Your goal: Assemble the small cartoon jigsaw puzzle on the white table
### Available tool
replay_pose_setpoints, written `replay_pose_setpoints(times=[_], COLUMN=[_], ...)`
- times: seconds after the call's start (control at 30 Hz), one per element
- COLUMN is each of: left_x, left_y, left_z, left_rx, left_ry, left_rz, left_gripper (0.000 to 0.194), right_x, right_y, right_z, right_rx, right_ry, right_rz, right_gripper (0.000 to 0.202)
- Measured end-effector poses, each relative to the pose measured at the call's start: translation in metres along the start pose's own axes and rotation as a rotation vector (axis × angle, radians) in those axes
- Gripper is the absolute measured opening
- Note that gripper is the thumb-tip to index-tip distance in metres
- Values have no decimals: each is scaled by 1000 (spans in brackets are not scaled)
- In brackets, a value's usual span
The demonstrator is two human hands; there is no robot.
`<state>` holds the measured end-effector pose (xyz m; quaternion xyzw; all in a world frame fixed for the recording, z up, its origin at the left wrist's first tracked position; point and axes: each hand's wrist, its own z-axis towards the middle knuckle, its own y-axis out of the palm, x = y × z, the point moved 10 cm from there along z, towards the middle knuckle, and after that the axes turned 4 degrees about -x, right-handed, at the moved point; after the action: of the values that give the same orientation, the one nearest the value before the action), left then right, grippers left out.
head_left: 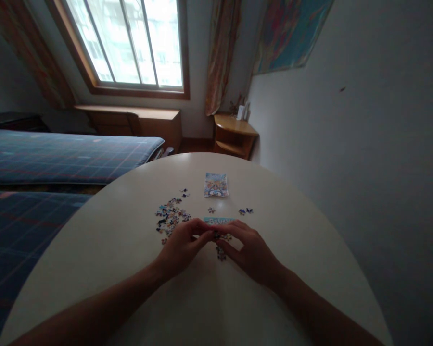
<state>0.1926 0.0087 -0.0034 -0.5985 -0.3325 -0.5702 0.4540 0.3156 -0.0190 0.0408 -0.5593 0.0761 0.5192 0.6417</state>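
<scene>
My left hand (180,245) and my right hand (251,247) meet fingertip to fingertip over the middle of the round table. Between their fingers is a small dark jigsaw piece (216,234), and both hands are closed on it in a pinch. Just beyond the fingers lies a light-blue joined strip of puzzle (219,221), partly covered by them. A few joined jigsaw pieces (221,253) rest under and beside my right thumb. Left of my left hand is a loose pile of jigsaw pieces (171,215), some of it hidden by that hand.
A small picture sheet (216,184) lies farther back on the white table (292,226). A single piece (211,210) and a few bluish pieces (245,211) lie apart. A plaid mattress (68,156) borders the table's left; a wall (382,144) stands on the right.
</scene>
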Motion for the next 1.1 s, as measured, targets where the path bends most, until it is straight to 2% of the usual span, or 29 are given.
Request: replay_pose_setpoints(times=[0.23, 0.33, 0.4, 0.53, 0.63, 0.83, 1.1], left_x=[-2, 0, 9, 20, 15, 6, 3], left_y=[7, 4, 7, 32, 44, 43, 35], left_z=[-1, -2, -5, -14, -18, -15, -12], left_rx=[-45, -9, -10, -182, -295, -334, -310], left_ry=[0, 61, 172, 411, 448, 386, 405], left_rz=[37, 263, 480, 789, 908, 964, 925], left_gripper=[23, 17, 13, 44, 45, 46, 47], right_x=[-4, -1, 2, 12, 23, 38, 44], right_y=[0, -3, -6, -15, -20, -23, -23], right_z=[1, 1, 2, 2, 2, 0, -3], right_rx=[-50, -58, -50, -26, 8, 36, -32], right_ry=[-12, 5, 15, 52, 93, 154, 194], right_rz=[42, 31, 8, -70, -106, -141, -163], right_gripper=[33, 31, 29, 27, 27, 28, 24])
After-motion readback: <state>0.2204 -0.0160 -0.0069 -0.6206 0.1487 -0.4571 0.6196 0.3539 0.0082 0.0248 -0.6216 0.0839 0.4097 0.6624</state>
